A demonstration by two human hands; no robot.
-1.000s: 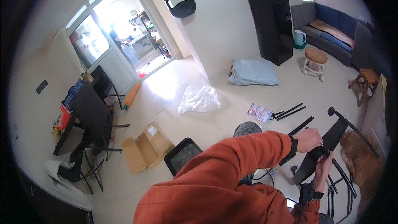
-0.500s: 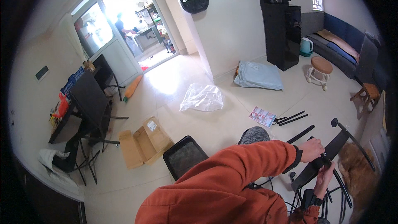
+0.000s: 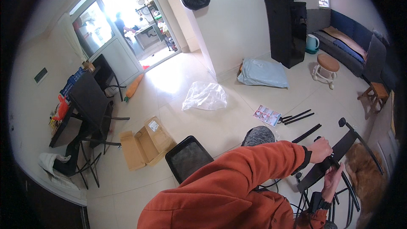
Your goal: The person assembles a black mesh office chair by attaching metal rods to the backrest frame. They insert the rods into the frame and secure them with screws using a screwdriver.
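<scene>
A black chair frame (image 3: 335, 154) on the right is gripped by the left hand (image 3: 321, 149) and apparently steadied by the right hand (image 3: 333, 180), so alignment seems needed next.

L hand (image 3: 320, 149) grips black frame (image 3: 339, 148) | R hand (image 3: 331, 182) under it

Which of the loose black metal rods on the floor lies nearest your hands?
The single black rod just beyond the left hand, lying alone; the other two rods lie paired farther off, beside the printed leaflet.
</scene>
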